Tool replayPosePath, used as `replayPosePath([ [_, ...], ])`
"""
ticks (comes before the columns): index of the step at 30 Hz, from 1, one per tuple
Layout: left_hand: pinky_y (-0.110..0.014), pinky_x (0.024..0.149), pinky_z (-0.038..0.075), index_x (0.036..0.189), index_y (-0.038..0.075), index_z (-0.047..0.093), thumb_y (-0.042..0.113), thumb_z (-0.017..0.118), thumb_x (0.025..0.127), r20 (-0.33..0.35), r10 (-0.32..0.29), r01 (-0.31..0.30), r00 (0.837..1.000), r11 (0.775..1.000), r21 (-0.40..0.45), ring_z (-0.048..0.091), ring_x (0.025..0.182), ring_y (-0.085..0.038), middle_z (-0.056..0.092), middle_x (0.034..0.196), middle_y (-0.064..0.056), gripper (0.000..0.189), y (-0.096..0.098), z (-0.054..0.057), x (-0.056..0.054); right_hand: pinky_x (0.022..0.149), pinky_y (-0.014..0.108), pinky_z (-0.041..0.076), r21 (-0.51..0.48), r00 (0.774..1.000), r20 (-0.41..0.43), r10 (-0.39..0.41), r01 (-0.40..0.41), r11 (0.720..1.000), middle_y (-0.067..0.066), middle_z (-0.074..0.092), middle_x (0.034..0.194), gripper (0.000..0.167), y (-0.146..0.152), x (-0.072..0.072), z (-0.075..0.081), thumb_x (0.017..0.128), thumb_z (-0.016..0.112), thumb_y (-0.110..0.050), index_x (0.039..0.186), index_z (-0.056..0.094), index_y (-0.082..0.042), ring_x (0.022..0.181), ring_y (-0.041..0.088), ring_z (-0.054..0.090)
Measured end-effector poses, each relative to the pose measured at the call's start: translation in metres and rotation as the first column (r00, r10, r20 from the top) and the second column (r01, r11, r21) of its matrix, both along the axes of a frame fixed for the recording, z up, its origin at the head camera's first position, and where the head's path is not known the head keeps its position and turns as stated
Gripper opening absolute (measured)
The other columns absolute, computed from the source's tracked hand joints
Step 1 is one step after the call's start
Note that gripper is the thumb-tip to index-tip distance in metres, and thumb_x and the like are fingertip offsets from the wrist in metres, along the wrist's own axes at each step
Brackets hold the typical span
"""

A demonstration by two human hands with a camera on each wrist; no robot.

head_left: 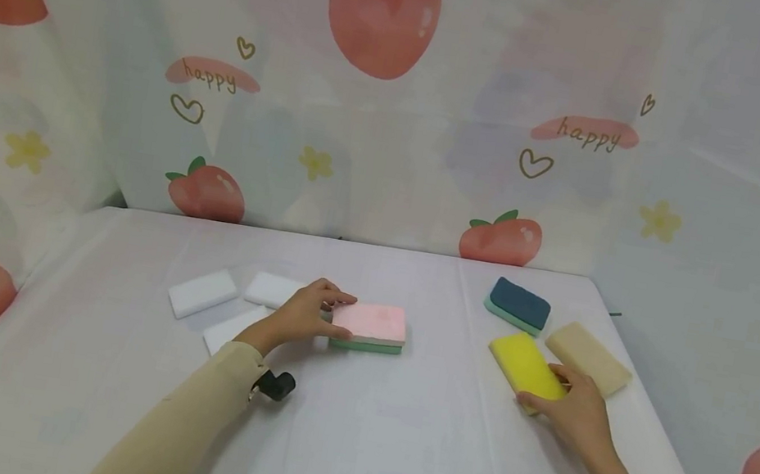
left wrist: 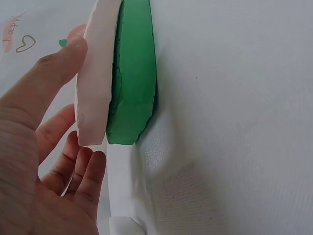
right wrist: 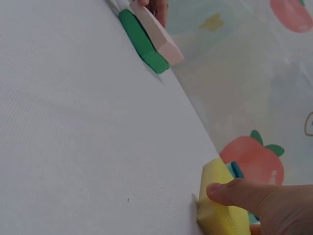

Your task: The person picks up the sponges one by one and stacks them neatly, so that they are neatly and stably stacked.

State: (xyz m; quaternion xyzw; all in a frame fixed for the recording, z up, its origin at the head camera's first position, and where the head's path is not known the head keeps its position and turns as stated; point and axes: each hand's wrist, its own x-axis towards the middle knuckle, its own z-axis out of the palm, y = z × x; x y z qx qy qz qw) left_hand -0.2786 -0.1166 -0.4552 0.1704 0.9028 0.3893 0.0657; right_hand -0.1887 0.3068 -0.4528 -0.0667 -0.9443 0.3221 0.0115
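Near the middle of the table, a pink sponge [head_left: 374, 321] lies flat on top of a green sponge [head_left: 373, 347]. My left hand [head_left: 304, 312] pinches the pink one at its left end, thumb on the near side and fingers toward the far side. In the left wrist view the pink sponge [left wrist: 95, 73] overhangs the green one slightly. Over on the right, my right hand [head_left: 572, 408] grips a yellow sponge [head_left: 524, 363] at its near end, the thumb against its side. A beige sponge [head_left: 588, 357] lies just beyond that hand.
A dark blue sponge [head_left: 521, 301] sits on a light green one [head_left: 511, 317] at the back right. Left of my left hand lie 3 white sponges [head_left: 203, 293], one partly behind the forearm. A printed cloth [head_left: 419, 177] hangs behind the white table [head_left: 376, 452].
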Motion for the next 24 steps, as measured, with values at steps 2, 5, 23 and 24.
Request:
replayPosePath([
  [2,-0.041,0.098,0.049,0.129,0.021,0.066,0.034,0.089,0.072,-0.005,0.008,-0.008,1.000,1.000,-0.012,0.059,0.110,-0.024,0.053,0.115,0.000,0.063,0.0003,0.0001,0.0003,0.102,0.062,0.040,-0.005,1.000,-0.005,0.005,-0.005,1.000,0.037,0.042,0.137,0.087,-0.0001,0.0005,0.0001,0.080,0.082,-0.032,0.138,0.040,0.016,0.120,0.050,0.043],
  [5,-0.040,0.097,0.048,0.130,0.021,0.066,0.033,0.089,0.072,-0.014,0.009,-0.009,1.000,1.000,-0.024,0.057,0.109,-0.021,0.052,0.115,0.000,0.064,0.0003,0.0004,0.0010,0.102,0.062,0.039,-0.011,1.000,-0.016,0.016,-0.017,1.000,0.037,0.043,0.136,0.085,-0.0009,0.0010,0.0009,0.079,0.082,-0.030,0.138,0.041,0.016,0.120,0.050,0.043],
  [23,-0.039,0.094,0.048,0.128,0.021,0.067,0.030,0.088,0.073,-0.008,0.005,-0.005,1.000,1.000,-0.010,0.055,0.103,-0.019,0.053,0.113,0.000,0.060,0.0010,0.0002,0.0021,0.103,0.062,0.039,0.000,1.000,-0.008,0.023,-0.023,1.000,0.035,0.041,0.135,0.083,-0.0040,-0.0008,0.0000,0.079,0.083,-0.026,0.139,0.042,0.012,0.121,0.050,0.040],
  [24,-0.039,0.094,0.048,0.128,0.021,0.067,0.030,0.088,0.073,-0.008,0.004,-0.004,1.000,1.000,-0.014,0.056,0.103,-0.019,0.053,0.113,0.000,0.060,0.0010,0.0000,0.0017,0.103,0.062,0.039,0.003,1.000,-0.009,0.025,-0.025,1.000,0.035,0.042,0.134,0.083,-0.0043,-0.0008,0.0001,0.078,0.083,-0.026,0.139,0.042,0.012,0.121,0.050,0.040],
])
